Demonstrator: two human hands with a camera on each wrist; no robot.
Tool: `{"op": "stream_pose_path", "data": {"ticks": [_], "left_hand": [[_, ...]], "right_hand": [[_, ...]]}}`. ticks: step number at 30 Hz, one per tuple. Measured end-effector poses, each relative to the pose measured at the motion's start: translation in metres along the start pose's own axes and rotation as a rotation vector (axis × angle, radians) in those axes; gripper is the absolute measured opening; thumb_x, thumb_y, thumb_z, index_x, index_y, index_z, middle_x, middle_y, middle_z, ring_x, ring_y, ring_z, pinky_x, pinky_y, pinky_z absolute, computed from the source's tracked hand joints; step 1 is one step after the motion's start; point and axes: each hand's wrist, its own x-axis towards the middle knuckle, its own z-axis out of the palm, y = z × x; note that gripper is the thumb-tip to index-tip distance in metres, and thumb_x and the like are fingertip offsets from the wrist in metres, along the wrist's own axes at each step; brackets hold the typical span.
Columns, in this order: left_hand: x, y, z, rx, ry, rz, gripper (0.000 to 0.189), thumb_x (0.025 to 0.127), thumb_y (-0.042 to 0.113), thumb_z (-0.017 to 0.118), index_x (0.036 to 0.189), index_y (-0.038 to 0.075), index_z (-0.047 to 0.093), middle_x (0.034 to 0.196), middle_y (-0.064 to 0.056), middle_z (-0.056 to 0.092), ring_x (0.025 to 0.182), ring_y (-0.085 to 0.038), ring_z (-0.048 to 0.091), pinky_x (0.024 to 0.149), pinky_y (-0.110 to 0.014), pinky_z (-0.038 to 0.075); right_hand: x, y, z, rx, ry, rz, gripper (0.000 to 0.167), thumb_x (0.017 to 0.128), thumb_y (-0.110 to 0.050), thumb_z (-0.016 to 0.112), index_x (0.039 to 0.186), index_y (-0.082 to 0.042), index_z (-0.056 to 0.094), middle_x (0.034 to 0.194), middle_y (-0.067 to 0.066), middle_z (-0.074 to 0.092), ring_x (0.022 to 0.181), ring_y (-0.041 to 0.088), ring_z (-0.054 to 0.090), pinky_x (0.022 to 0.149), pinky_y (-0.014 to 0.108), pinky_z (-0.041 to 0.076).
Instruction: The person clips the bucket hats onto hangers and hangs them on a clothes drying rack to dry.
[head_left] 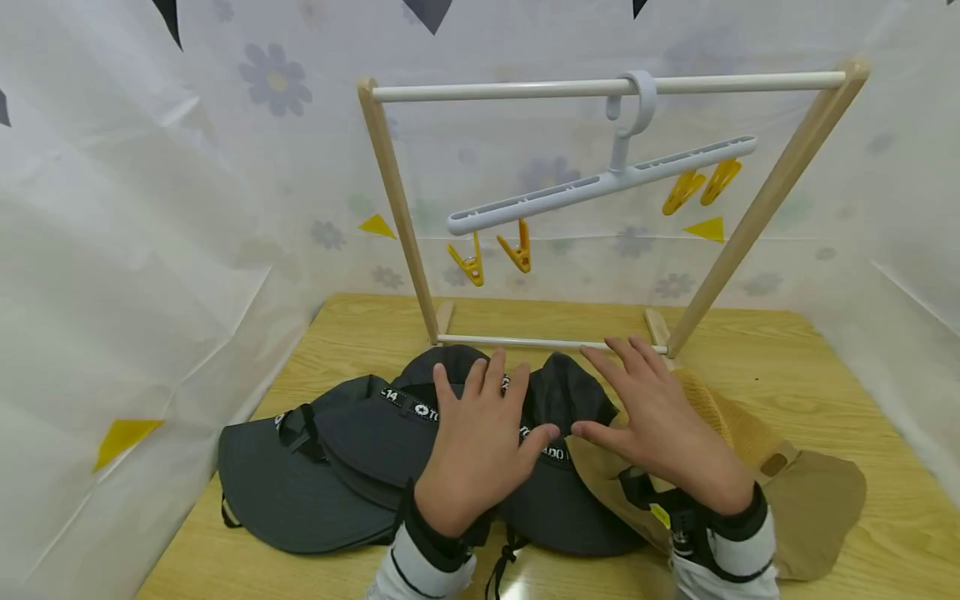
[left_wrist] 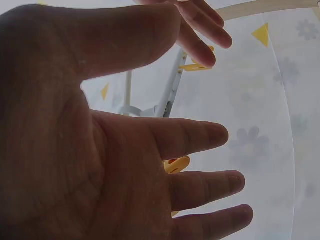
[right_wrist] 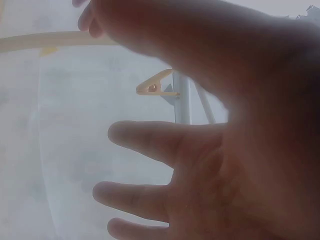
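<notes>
My left hand (head_left: 483, 446) is spread, palm down, above dark grey brimmed caps (head_left: 300, 500) that overlap in a heap. Beside it, my right hand (head_left: 667, 417) has its fingers apart over the edge of a tan cap with a neck flap (head_left: 813, 508). Neither hand holds anything; whether they touch the caps cannot be told. Behind them a pale grey hanger (head_left: 555, 193) hangs tilted, its right end higher. Yellow clips (head_left: 468, 265) dangle from both ends. Both wrist views show straight fingers, with a clip (right_wrist: 152, 85) beyond the right hand.
A rack with wooden side posts (head_left: 397, 208) and a white top bar (head_left: 510, 90) stands at the back of the wood-grain table (head_left: 840, 417). White flowered sheeting (head_left: 187, 250) surrounds the table on the left, back and right. A black cord (head_left: 504, 562) hangs near the front.
</notes>
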Motion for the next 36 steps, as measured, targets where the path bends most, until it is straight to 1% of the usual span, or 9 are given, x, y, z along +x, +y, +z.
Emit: {"op": "stream_pose_path", "data": {"ticks": [3,8,12,15,19,22,28,31,36], "left_hand": [[0.000,0.001,0.001,0.005,0.003,0.003,0.073,0.095,0.061,0.053,0.152,0.018,0.039,0.162,-0.016,0.029,0.149,-0.036,0.033,0.115,-0.075,0.012],[0.000,0.003,0.001,0.027,0.030,0.017,0.073,0.095,0.062,0.052,0.151,0.018,0.041,0.162,-0.015,0.031,0.148,-0.035,0.035,0.114,-0.075,0.014],[0.002,0.004,-0.001,0.016,0.050,0.023,0.072,0.095,0.061,0.053,0.151,0.018,0.041,0.162,-0.014,0.031,0.148,-0.034,0.035,0.114,-0.075,0.016],[0.002,0.006,-0.003,-0.017,0.047,0.023,0.071,0.096,0.059,0.054,0.152,0.018,0.040,0.163,-0.014,0.030,0.148,-0.034,0.035,0.115,-0.073,0.020],[0.001,0.009,-0.004,-0.048,0.034,0.034,0.068,0.097,0.055,0.054,0.151,0.017,0.041,0.162,-0.013,0.030,0.147,-0.033,0.036,0.115,-0.066,0.030],[0.000,0.011,-0.006,-0.035,0.055,0.066,0.064,0.098,0.053,0.055,0.149,0.017,0.044,0.160,-0.013,0.034,0.145,-0.031,0.039,0.114,-0.060,0.035],[0.000,0.014,-0.007,0.003,0.125,0.128,0.059,0.098,0.051,0.055,0.145,0.016,0.049,0.156,-0.012,0.041,0.140,-0.028,0.047,0.111,-0.051,0.042],[0.000,0.016,-0.006,-0.004,0.144,0.142,0.058,0.098,0.051,0.055,0.145,0.016,0.050,0.155,-0.012,0.043,0.139,-0.027,0.048,0.109,-0.049,0.044],[0.001,0.020,-0.004,-0.024,0.154,0.158,0.058,0.099,0.050,0.055,0.145,0.015,0.050,0.155,-0.012,0.044,0.139,-0.027,0.049,0.108,-0.045,0.046]], "right_hand": [[0.000,-0.001,0.000,-0.006,0.006,-0.010,0.085,0.082,-0.043,0.079,0.151,-0.013,0.041,0.156,0.027,0.033,0.145,0.054,0.023,0.108,0.075,0.026],[0.000,-0.002,-0.002,-0.018,0.011,-0.025,0.084,0.083,-0.042,0.079,0.151,-0.012,0.041,0.155,0.027,0.034,0.144,0.053,0.024,0.107,0.075,0.027],[0.000,-0.001,-0.005,-0.011,0.010,-0.017,0.084,0.083,-0.041,0.079,0.152,-0.012,0.040,0.156,0.028,0.032,0.144,0.054,0.022,0.107,0.075,0.026],[-0.003,0.000,-0.010,0.001,0.004,0.002,0.082,0.085,-0.040,0.077,0.152,-0.012,0.039,0.157,0.028,0.031,0.145,0.054,0.021,0.108,0.075,0.023],[-0.007,0.001,-0.012,0.006,-0.017,0.007,0.079,0.088,-0.040,0.075,0.153,-0.013,0.038,0.157,0.027,0.031,0.145,0.054,0.022,0.109,0.074,0.022],[-0.010,0.003,-0.012,-0.002,-0.006,-0.020,0.076,0.089,-0.038,0.074,0.152,-0.013,0.039,0.155,0.027,0.035,0.143,0.053,0.027,0.108,0.073,0.026],[-0.013,0.008,-0.016,-0.025,0.086,-0.091,0.072,0.088,-0.028,0.076,0.148,-0.006,0.044,0.147,0.026,0.044,0.136,0.048,0.040,0.103,0.068,0.038],[-0.013,0.010,-0.019,-0.015,0.084,-0.091,0.071,0.089,-0.028,0.075,0.149,-0.007,0.042,0.148,0.025,0.043,0.136,0.047,0.040,0.102,0.067,0.039],[-0.014,0.014,-0.022,-0.014,0.085,-0.088,0.071,0.089,-0.027,0.075,0.148,-0.005,0.043,0.147,0.026,0.043,0.136,0.049,0.039,0.103,0.067,0.038]]}}
